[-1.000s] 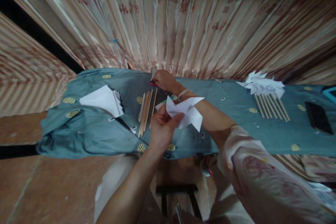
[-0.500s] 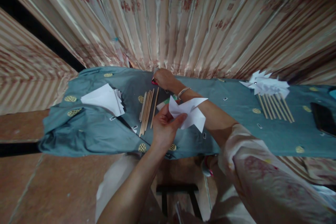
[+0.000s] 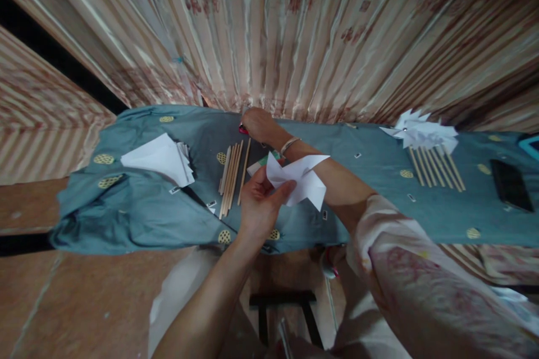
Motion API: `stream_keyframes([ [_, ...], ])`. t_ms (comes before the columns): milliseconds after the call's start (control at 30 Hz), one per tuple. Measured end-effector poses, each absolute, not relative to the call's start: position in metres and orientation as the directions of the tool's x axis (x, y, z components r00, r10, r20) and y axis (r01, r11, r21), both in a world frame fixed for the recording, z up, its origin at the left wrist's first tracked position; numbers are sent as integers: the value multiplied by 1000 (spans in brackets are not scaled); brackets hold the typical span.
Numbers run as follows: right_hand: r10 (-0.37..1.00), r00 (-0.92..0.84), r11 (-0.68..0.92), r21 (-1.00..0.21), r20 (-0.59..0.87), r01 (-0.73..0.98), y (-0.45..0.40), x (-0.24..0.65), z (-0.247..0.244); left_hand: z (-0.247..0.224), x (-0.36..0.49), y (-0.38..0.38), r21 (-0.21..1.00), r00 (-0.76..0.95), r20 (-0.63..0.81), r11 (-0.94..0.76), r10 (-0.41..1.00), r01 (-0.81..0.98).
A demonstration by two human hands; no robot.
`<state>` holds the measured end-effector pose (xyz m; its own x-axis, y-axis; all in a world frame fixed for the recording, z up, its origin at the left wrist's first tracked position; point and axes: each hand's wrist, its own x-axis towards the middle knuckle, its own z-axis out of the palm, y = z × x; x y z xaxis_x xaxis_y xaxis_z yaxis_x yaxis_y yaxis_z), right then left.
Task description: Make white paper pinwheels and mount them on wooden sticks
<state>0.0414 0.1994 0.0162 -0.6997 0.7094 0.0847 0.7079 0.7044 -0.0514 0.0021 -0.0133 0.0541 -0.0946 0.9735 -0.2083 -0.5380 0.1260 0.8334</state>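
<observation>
My left hand [image 3: 261, 202] pinches a white paper pinwheel [image 3: 301, 182] between thumb and fingers, above the near middle of the cloth. My right hand [image 3: 260, 123] reaches across behind it to the far edge, its fingers curled down at a small red object [image 3: 243, 129]. The fingertips are hidden, so what they grip cannot be made out. Several thin wooden sticks [image 3: 231, 179] lie side by side left of my left hand, one a little apart. A green and white item [image 3: 257, 165] lies partly hidden behind the left hand.
A stack of folded white paper pieces [image 3: 162, 160] lies on the left of the blue-green cloth [image 3: 138, 224]. At the right are finished pinwheels [image 3: 423, 130] on sticks, piled together, and a dark phone [image 3: 511, 185]. A pleated curtain [image 3: 269, 39] hangs along the far edge.
The view has shifted slightly, so everything sits a little further left. My left hand keeps the pinwheel, and my right hand stays at the red object.
</observation>
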Motion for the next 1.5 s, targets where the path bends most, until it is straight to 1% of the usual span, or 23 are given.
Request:
stream_keyframes([
  [167, 709, -703, 706, -49, 57, 707, 196, 39, 21, 53, 2, -13, 838, -105, -200, 115, 974, -534],
  [333, 744, -663, 668, -75, 79, 740, 192, 40, 26, 54, 1, -13, 834, -101, -206, 120, 973, -538],
  [467, 795, -594, 607, -140, 126, 782, 191, 43, 30, 54, 1, -12, 844, -95, -213, 134, 972, -519],
  [633, 883, -430, 467, -257, 190, 846, 194, 56, 33, 54, 2, -12, 848, -106, -204, 122, 973, -515],
  [700, 915, -345, 401, -395, 208, 826, 191, 65, 33, 54, 3, -12, 845, -104, -201, 119, 974, -522],
  [733, 940, -279, 342, -552, 198, 760, 188, 71, 32, 54, 3, -11, 845, -105, -199, 116, 974, -521],
  [767, 963, -214, 265, -729, 164, 631, 183, 78, 31, 54, 4, -11, 848, -107, -196, 113, 975, -519],
  [800, 979, -174, 181, -854, 108, 488, 176, 85, 29, 54, 4, -10, 851, -109, -192, 110, 975, -513],
  [833, 985, -156, 122, -928, 70, 353, 167, 94, 26, 53, 4, -10, 856, -113, -186, 105, 976, -506],
  [867, 990, -136, 68, -967, 35, 247, 156, 103, 24, 53, 4, -9, 862, -118, -180, 98, 977, -498],
  [933, 996, -81, -26, -995, -34, 98, 130, 125, 18, 53, 5, -8, 874, -123, -167, 89, 978, -478],
  [1000, 997, -39, -67, -997, -68, 24, 101, 147, 13, 52, 5, -7, 886, -124, -153, 80, 980, -457],
  [1033, 998, 0, -58, -998, -58, 26, 87, 157, 11, 52, 6, -7, 890, -124, -145, 75, 982, -449],
  [1100, 996, -31, -77, -997, -78, 25, 60, 175, 9, 50, 8, -7, 896, -122, -139, 72, 983, -439],
  [1300, 979, 0, -203, -973, -205, -109, 22, 204, 14, 41, 20, -7, 898, -105, -148, 89, 983, -430],
  [1400, 976, 18, -215, -968, -219, -130, 21, 214, 18, 36, 27, -5, 902, -94, -144, 92, 985, -422],
  [1500, 982, 11, -188, -977, -190, -97, 23, 225, 18, 32, 33, -3, 907, -94, -163, 112, 982, -405],
])
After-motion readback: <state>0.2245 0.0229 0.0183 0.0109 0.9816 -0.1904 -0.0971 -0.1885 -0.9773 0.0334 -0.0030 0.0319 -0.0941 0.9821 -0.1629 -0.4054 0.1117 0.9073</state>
